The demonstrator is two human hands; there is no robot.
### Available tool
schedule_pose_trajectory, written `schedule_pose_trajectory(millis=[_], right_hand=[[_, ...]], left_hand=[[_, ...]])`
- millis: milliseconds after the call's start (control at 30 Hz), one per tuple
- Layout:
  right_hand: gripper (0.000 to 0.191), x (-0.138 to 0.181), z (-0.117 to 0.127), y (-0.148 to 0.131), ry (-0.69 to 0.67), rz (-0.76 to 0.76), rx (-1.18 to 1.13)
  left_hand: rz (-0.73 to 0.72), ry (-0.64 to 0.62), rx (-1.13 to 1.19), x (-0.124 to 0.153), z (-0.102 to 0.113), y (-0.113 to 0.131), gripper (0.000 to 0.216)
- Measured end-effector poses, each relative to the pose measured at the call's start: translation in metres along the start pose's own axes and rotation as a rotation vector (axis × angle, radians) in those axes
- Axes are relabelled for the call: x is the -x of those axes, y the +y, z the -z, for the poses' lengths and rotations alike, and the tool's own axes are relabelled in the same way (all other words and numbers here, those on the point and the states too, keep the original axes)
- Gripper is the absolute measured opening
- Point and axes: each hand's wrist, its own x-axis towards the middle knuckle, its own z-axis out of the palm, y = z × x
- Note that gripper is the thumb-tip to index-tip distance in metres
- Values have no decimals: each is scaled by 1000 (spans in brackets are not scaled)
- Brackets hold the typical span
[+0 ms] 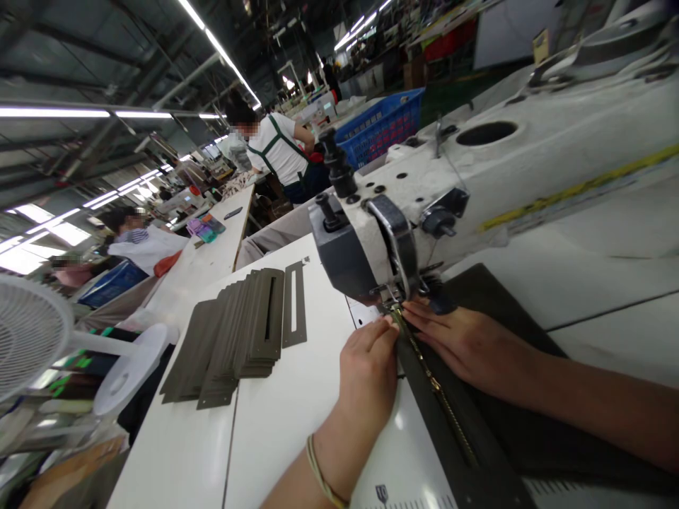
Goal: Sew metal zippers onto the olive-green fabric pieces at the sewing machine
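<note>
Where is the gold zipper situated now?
In the head view, right of centre, the gold zipper runs down from the sewing machine between left hand and right hand.

Left hand (370, 364) below centre, fingers (378, 334) curled, forearm (294, 477) from the bottom edge — right hand (467, 343) flatter, fingers extended, forearm from frame right.

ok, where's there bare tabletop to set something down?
Bare: white tabletop between the dark panels and left hand, down toward the picture's bottom edge. Crowded: at the sewing machine head, where that hand and the right hand meet dark fabric and zipper.
</note>
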Motion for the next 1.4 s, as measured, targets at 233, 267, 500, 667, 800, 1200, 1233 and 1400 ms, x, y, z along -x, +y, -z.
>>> schedule_pose_trajectory(millis=[233,267,500,667,800,1200,1233,1400], right_hand=[[34,-2,2,0,-45,32,-10],[34,-2,2,0,-48,31,-2],[33,2,-2,6,-31,75,13],[32,1,-2,8,-21,97,-23],[31,-4,-5,12,21,91,-68],[28,36,50,-46,-63,16,-73],[31,44,53,-57,-57,4,-35],[42,52,42,-77,38,119,178]], left_hand=[[-166,-84,-29,-11,1,-2,17],[-184,-107,-36,-11,2,-2,16],[-200,-135,-84,-9,1,-4,18],[-167,-183,-130,-7,-1,-7,19],[-187,-196,-156,-9,-2,-12,18],[-153,-215,-94,1,13,5,22],[-163,-212,-89,4,14,7,22],[-208,-197,-128,12,14,11,21]])
